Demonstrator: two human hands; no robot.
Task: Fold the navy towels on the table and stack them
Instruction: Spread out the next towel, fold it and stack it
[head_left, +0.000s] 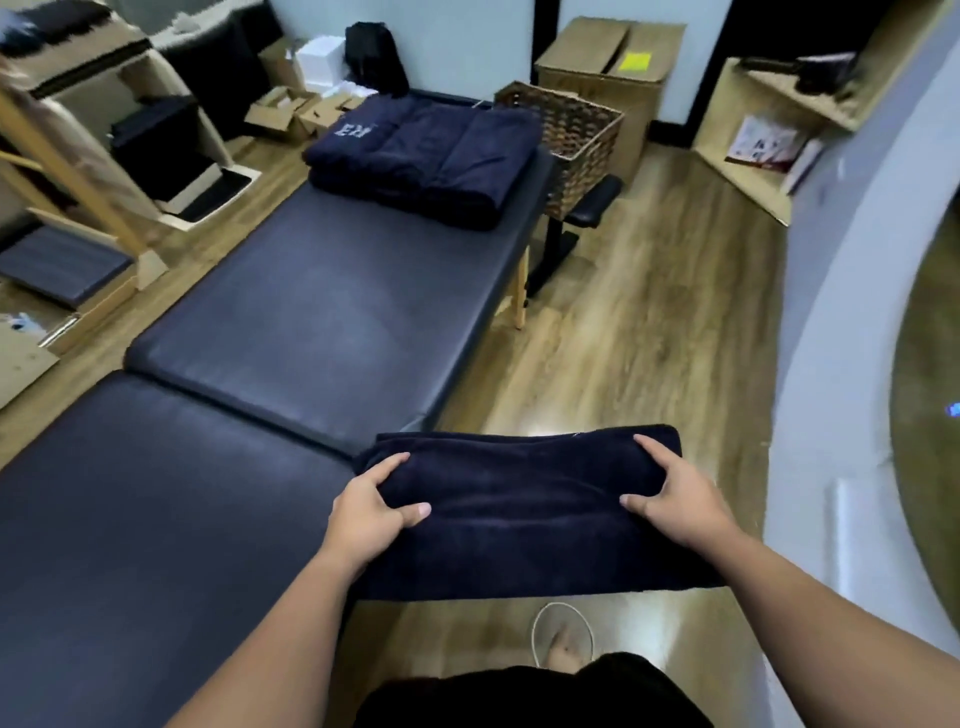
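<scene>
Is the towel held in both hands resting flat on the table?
No. The folded towel is held by the left hand and right hand mostly beyond the table edge, over the floor.

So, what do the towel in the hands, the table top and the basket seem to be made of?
Held towel: soft terry-like cloth, matte navy, sagging between the hands. Table top: probably vinyl or faux leather, smooth with a dull sheen and padded seams. Basket: woven wicker or rattan, brown, visible weave pattern.

Folded navy towel (519, 512) held off table edge; folded stack (426, 156) at far end.
</scene>
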